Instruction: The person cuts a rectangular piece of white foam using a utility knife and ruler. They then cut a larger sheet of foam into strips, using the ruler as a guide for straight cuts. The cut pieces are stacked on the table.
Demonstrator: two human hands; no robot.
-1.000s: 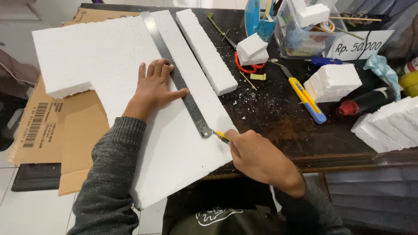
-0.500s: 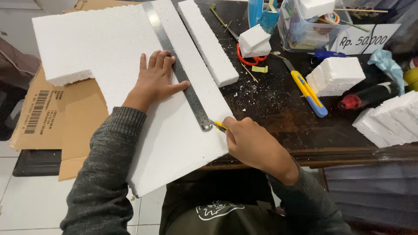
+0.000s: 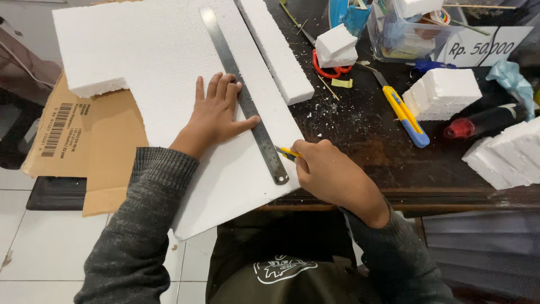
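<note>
A large white foam sheet (image 3: 152, 67) lies across the left part of the dark table and hangs over its front edge. A long steel ruler (image 3: 242, 95) rests diagonally on it. My left hand (image 3: 216, 115) lies flat with fingers spread, pressing on the sheet and the ruler's left edge. My right hand (image 3: 332, 177) is closed around a small yellow cutter (image 3: 288, 152), whose tip meets the foam beside the ruler's near end.
A cut foam strip (image 3: 275, 48) lies right of the ruler. Foam blocks (image 3: 444, 93), a yellow-and-blue utility knife (image 3: 406, 115), red scissors (image 3: 329, 70), a clear container (image 3: 408, 31) and a red-capped marker (image 3: 484, 121) crowd the table. Cardboard (image 3: 79, 141) lies under the sheet at left.
My right hand with the cutter has stayed at the ruler's near end, shifting only slightly. My left hand keeps pressing on the ruler. The view has tilted a little.
</note>
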